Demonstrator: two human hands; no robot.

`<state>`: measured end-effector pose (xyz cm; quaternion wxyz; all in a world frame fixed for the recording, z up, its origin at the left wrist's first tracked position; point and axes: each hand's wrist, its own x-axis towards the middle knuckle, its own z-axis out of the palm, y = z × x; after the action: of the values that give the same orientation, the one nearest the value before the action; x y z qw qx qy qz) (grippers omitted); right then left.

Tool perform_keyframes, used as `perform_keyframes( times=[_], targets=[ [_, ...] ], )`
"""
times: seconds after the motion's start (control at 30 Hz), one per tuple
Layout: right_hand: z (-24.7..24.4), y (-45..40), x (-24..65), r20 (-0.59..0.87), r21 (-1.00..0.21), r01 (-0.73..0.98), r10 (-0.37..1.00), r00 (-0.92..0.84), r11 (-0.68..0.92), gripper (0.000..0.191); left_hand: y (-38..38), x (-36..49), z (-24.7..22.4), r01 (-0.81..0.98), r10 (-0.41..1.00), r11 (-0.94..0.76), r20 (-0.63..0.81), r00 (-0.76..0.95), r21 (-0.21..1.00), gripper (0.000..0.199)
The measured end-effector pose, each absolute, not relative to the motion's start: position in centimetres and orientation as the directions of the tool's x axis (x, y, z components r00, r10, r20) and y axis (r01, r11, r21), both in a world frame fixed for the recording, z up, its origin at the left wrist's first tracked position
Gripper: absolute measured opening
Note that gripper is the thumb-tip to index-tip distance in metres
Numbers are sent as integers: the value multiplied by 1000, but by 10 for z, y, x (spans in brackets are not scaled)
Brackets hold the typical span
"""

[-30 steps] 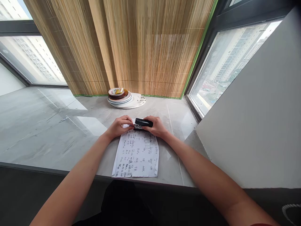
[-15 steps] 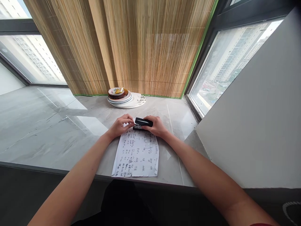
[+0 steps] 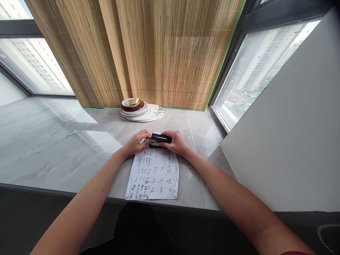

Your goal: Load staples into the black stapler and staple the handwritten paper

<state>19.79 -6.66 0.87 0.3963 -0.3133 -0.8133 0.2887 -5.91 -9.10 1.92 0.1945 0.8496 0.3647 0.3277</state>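
Note:
A black stapler (image 3: 160, 138) lies across the top of the written paper sheets (image 3: 156, 177), its upper arm a little raised over the base. My right hand (image 3: 175, 141) is wrapped round its right end, thumb low and fingers over the top. At the stapler's left end, my left hand (image 3: 138, 142) has thumb and fingertips pinched together at the paper's top edge. What those fingertips hold, if anything, is too small to make out. The sheets are covered in handwriting and reach down to the counter's front edge.
Behind the hands, stacked plates (image 3: 135, 110) stand on the grey tiled counter (image 3: 79, 152) by a bamboo blind (image 3: 159, 53). A white slanting wall (image 3: 287, 134) is on the right. Windows flank the blind.
The stapler's upper arm has tipped lower toward its base at the left end, and my left fingertips now touch or nearly touch it. The whole view has shifted slightly.

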Motion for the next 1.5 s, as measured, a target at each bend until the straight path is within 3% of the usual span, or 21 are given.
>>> perform_keyframes(
  times=[0.2, 0.43, 0.63, 0.87, 1.0, 1.1, 1.3, 1.5],
  targets=[
    [16, -67, 200, 365, -837, 220, 811, -457, 501, 26, -93, -58, 25, 470, 742, -669, 546, 388, 575, 24],
    [15, -62, 200, 297, -866, 280, 877, -378, 414, 22, -92, -60, 25, 428, 783, -621, 534, 317, 657, 27],
    [16, -64, 200, 297, -854, 290, 862, -412, 432, 25, -89, -60, 21, 350, 873, -484, 469, 133, 802, 34],
    [15, -65, 199, 321, -839, 283, 843, -432, 465, 22, -83, -70, 20, 287, 835, -491, 539, -115, 822, 34],
    [15, -65, 199, 348, -811, 302, 829, -438, 501, 21, -80, -82, 19, 439, 784, -410, 555, -278, 799, 36],
    [12, -64, 199, 376, -782, 316, 811, -448, 537, 22, -79, -90, 17, 532, 768, -288, 524, -369, 796, 31],
    [4, -61, 197, 405, -728, 377, 803, -438, 573, 31, -76, -106, 7, 490, 710, -94, 403, -578, 867, 24],
    [1, -60, 197, 414, -707, 390, 792, -449, 590, 34, -72, -110, -1, 413, 742, -69, 324, -587, 908, 30]
  ],
)
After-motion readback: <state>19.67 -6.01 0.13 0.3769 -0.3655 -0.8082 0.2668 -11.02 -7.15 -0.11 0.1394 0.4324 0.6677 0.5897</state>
